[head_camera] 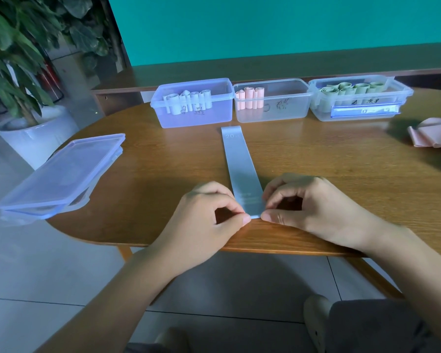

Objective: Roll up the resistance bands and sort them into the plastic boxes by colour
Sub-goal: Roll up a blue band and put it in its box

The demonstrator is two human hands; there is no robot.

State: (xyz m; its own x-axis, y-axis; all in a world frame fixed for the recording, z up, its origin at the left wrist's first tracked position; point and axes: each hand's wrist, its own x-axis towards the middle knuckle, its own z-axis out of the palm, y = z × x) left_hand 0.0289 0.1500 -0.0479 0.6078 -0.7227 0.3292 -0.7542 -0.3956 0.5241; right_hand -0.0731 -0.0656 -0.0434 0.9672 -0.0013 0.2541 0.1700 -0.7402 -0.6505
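Note:
A pale blue resistance band (pixel 241 164) lies flat on the wooden table (pixel 143 194), running away from me. My left hand (pixel 209 220) and my right hand (pixel 306 207) each pinch a corner of its near end between thumb and fingertips. At the back stand three clear plastic boxes: the left box (pixel 192 118) holds rolled blue bands, the middle box (pixel 285 113) rolled pink bands, the right box (pixel 402 94) rolled green bands.
Several stacked box lids (pixel 61 174) overhang the table's left edge. Loose pink bands (pixel 430 135) lie at the right edge. A potted plant (pixel 23 72) stands on the floor to the left. My knees and a shoe show below the table.

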